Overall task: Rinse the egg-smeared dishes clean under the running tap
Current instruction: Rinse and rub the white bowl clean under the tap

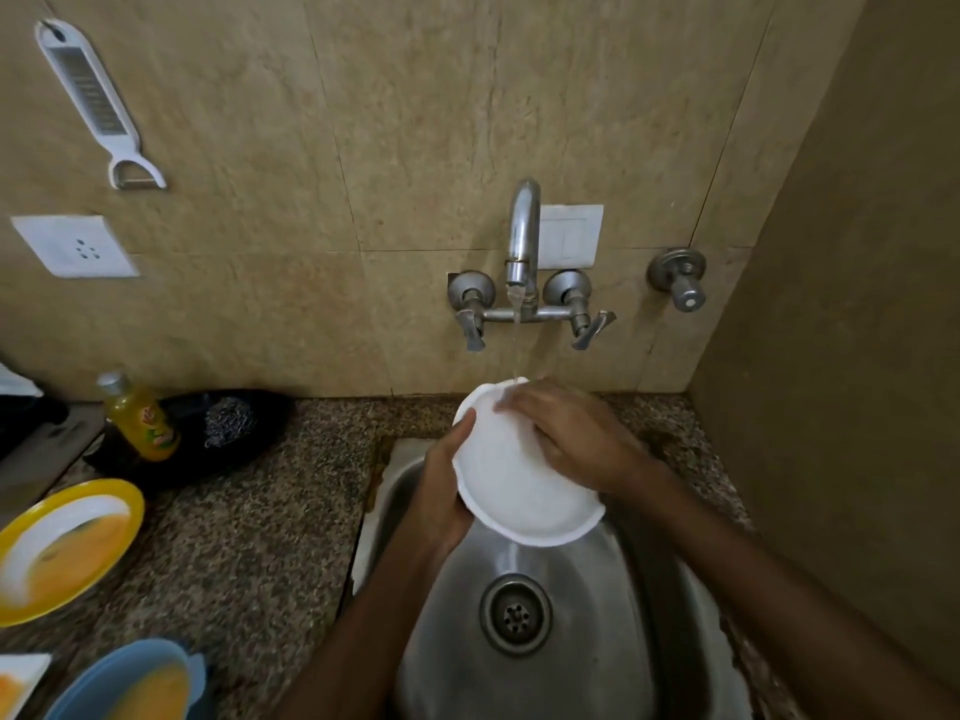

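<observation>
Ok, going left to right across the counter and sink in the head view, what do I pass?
Yellow plate → bottle → scrubber → left hand → white plate → right hand.

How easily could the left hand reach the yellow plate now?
Probably not yet: the left hand grips the white dish over the sink. Once freed, likely yes; the yellow plate lies on the counter to its left, nothing between.
</observation>
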